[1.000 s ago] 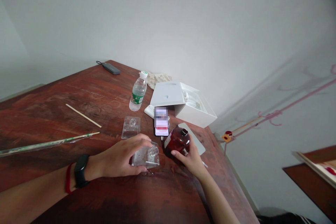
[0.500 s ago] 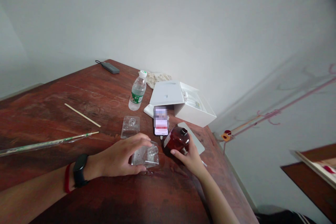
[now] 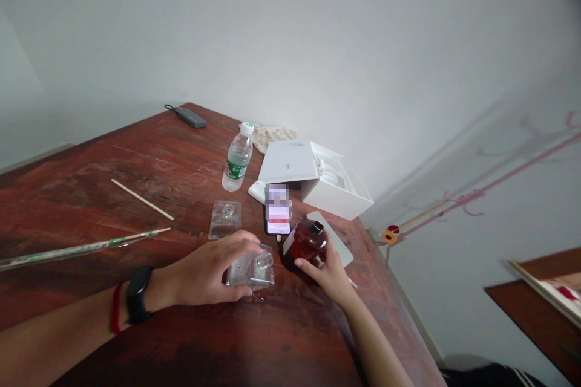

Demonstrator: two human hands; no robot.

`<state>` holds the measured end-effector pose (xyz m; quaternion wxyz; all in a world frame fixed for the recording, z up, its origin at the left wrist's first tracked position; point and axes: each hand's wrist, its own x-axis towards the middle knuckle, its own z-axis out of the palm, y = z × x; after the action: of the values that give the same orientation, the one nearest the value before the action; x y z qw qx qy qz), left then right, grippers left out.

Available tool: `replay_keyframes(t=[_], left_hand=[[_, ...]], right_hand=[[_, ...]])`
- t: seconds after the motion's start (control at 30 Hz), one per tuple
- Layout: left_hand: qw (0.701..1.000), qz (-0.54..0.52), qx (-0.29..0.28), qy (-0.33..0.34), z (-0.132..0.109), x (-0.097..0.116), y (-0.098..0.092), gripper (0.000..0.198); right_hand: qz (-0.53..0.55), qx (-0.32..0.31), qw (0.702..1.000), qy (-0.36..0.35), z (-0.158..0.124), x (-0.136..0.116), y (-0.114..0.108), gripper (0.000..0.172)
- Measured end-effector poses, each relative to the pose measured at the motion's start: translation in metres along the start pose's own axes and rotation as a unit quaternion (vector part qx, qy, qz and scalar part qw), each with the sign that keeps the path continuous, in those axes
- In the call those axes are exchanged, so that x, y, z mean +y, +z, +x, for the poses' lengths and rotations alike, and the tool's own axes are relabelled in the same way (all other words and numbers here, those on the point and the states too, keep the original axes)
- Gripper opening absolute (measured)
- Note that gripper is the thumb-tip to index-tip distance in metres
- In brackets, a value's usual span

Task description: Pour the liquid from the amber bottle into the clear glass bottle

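My left hand (image 3: 215, 272) rests on the table with thumb and fingers around a small clear plastic box (image 3: 250, 269). The box has a round ribbed neck on top and droplets on it. Small wet spots show on the wood near my thumb. Wrapped around a dark brown bottle (image 3: 307, 240) is my right hand (image 3: 333, 272). That bottle is uncapped, with its narrow mouth facing up, and part of a pale label shows on its left side. A second clear plastic piece (image 3: 226, 219) with a round neck lies just beyond my left hand.
Beyond my hands are a phone (image 3: 278, 208), a water bottle (image 3: 238, 157) and an open white box (image 3: 338, 196). A thin wooden stick (image 3: 143, 199) and a wrapped one (image 3: 86, 248) lie left. A grey flat slab (image 3: 341, 242) sits behind the brown bottle.
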<state>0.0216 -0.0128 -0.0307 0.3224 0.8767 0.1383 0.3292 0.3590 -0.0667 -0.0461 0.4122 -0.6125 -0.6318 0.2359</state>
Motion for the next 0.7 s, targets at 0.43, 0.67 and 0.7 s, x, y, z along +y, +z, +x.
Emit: replay_keyframes(t=[0.43, 0.67, 0.7], left_hand=[[1.000, -0.005, -0.001, -0.013, -0.0001, 0.0005, 0.0008, 0.055], [1.000, -0.003, -0.001, -0.006, 0.0000, 0.0005, 0.0009, 0.055], [1.000, -0.001, 0.000, -0.004, 0.0001, 0.0004, 0.0008, 0.055]], right_hand=[[0.005, -0.010, 1.000, -0.001, 0.0004, -0.0047, -0.0012, 0.102], [0.003, -0.012, 1.000, 0.011, 0.0004, -0.0006, -0.0018, 0.104], [0.006, -0.014, 1.000, 0.010, 0.0004, -0.0005, -0.0018, 0.104]])
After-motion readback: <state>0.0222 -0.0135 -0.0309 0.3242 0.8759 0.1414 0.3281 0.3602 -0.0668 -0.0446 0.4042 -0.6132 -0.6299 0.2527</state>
